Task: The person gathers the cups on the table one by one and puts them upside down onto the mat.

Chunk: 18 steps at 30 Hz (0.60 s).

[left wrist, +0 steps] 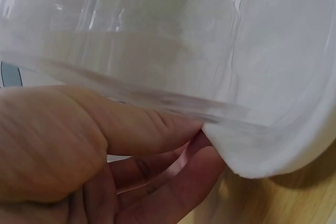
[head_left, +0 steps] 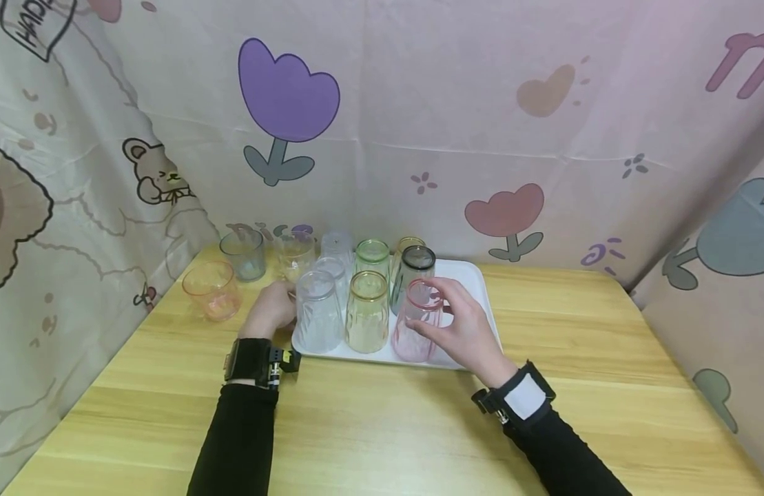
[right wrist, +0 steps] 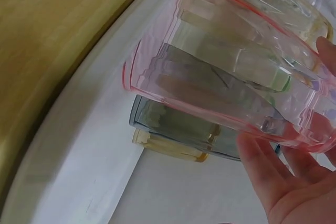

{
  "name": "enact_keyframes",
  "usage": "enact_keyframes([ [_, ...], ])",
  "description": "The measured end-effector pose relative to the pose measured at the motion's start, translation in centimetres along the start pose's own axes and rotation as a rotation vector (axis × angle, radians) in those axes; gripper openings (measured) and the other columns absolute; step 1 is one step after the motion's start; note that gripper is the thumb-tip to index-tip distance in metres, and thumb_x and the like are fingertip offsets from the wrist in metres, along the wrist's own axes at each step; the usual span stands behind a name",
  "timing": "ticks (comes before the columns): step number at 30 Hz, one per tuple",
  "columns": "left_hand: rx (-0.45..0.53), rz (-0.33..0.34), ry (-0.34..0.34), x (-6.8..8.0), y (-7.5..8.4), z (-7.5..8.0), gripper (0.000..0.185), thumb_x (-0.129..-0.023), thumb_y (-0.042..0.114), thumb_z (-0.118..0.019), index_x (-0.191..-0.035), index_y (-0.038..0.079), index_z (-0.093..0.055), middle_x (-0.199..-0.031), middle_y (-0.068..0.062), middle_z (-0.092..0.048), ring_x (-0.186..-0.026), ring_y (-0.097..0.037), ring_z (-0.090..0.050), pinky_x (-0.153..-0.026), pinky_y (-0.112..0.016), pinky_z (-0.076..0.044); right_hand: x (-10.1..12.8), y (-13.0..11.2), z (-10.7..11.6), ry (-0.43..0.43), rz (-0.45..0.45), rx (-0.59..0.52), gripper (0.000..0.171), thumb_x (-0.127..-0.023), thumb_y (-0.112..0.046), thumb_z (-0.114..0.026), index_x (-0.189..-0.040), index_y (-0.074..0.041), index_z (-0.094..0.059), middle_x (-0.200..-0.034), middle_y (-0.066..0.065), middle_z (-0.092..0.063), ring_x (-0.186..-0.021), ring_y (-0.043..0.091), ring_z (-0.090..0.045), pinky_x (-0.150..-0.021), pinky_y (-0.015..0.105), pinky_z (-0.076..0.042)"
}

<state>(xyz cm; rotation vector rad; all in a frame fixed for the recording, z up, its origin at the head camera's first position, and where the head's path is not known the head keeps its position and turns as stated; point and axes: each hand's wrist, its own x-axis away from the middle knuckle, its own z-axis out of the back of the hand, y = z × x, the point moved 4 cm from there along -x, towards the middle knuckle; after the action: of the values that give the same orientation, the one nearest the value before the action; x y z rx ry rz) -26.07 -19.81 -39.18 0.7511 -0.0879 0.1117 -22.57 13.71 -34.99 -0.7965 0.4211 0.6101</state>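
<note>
A white tray (head_left: 475, 279) carries several ribbed glasses, their wider ends down. My left hand (head_left: 271, 311) is at its left side; in the left wrist view the thumb and fingers pinch the tray's rim (left wrist: 289, 163), close beside a clear glass (left wrist: 142, 40). At the tray's front right, my right hand (head_left: 461, 331) holds a pink glass (head_left: 411, 342) near its narrower top, thumb and fingers on opposite sides. The right wrist view shows the pink glass (right wrist: 210, 77) with its wide end at the tray. Beside it stand a yellow glass (head_left: 367, 324) and a dark grey glass (head_left: 406, 282).
Left of the tray, an orange glass (head_left: 212, 293), a blue-grey glass (head_left: 243, 256) and a pale yellowish glass (head_left: 296, 255) stand on the wooden table (head_left: 382, 427). On the tray's back part is a green glass (head_left: 372, 256). A printed curtain (head_left: 406, 103) hangs behind the table.
</note>
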Motion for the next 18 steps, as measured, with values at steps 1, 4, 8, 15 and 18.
enact_keyframes([
  [1,-0.004,-0.002,0.001,0.0,0.0,0.0,0.035,-0.093,0.002,-0.062,-0.127,-0.006,-0.066,-0.111,-0.025,-0.072,-0.083,-0.029,-0.071,-0.077,-0.042,-0.059,0.0,0.0,0.0,-0.003,0.002,0.001,0.074,-0.078,-0.020,-0.093,-0.142,-0.011,-0.058,-0.133,0.007,-0.063,-0.112,0.025,-0.065,-0.085,0.042,-0.061],
  [4,-0.006,-0.007,0.003,0.1,0.0,0.0,0.036,-0.092,0.001,-0.062,-0.127,-0.006,-0.066,-0.109,-0.024,-0.071,-0.084,-0.030,-0.071,-0.077,-0.042,-0.059,0.0,0.0,-0.1,-0.019,0.004,-0.008,0.072,-0.081,-0.019,-0.091,-0.143,-0.010,-0.056,-0.135,0.008,-0.062,-0.114,0.025,-0.065,-0.087,0.041,-0.061],
  [8,0.009,-0.001,0.001,0.1,0.0,0.2,0.037,-0.092,0.000,-0.063,-0.128,-0.006,-0.066,-0.109,-0.023,-0.071,-0.087,-0.031,-0.070,-0.077,-0.041,-0.060,-0.1,-0.2,-0.2,-0.031,0.012,-0.014,0.070,-0.083,-0.017,-0.089,-0.144,-0.010,-0.055,-0.137,0.008,-0.061,-0.116,0.026,-0.065,-0.089,0.040,-0.061],
  [15,-0.022,-0.035,0.055,0.1,0.1,0.5,0.029,-0.093,0.004,-0.062,-0.119,-0.005,-0.070,-0.108,-0.022,-0.072,-0.091,-0.033,-0.069,-0.081,-0.044,-0.058,0.1,-0.1,0.0,-0.038,0.017,0.006,0.070,-0.085,-0.019,-0.087,-0.146,-0.008,-0.054,-0.138,0.009,-0.061,-0.116,0.026,-0.064,-0.086,0.041,-0.061],
  [18,-0.026,-0.062,0.120,0.2,0.4,1.1,0.029,-0.094,0.004,-0.057,-0.118,-0.005,-0.070,-0.111,-0.023,-0.071,-0.099,-0.036,-0.066,-0.089,-0.049,-0.054,0.1,-0.2,0.3,-0.020,0.019,0.005,0.069,-0.085,-0.020,-0.087,-0.145,-0.007,-0.055,-0.137,0.008,-0.062,-0.116,0.025,-0.064,-0.085,0.041,-0.061],
])
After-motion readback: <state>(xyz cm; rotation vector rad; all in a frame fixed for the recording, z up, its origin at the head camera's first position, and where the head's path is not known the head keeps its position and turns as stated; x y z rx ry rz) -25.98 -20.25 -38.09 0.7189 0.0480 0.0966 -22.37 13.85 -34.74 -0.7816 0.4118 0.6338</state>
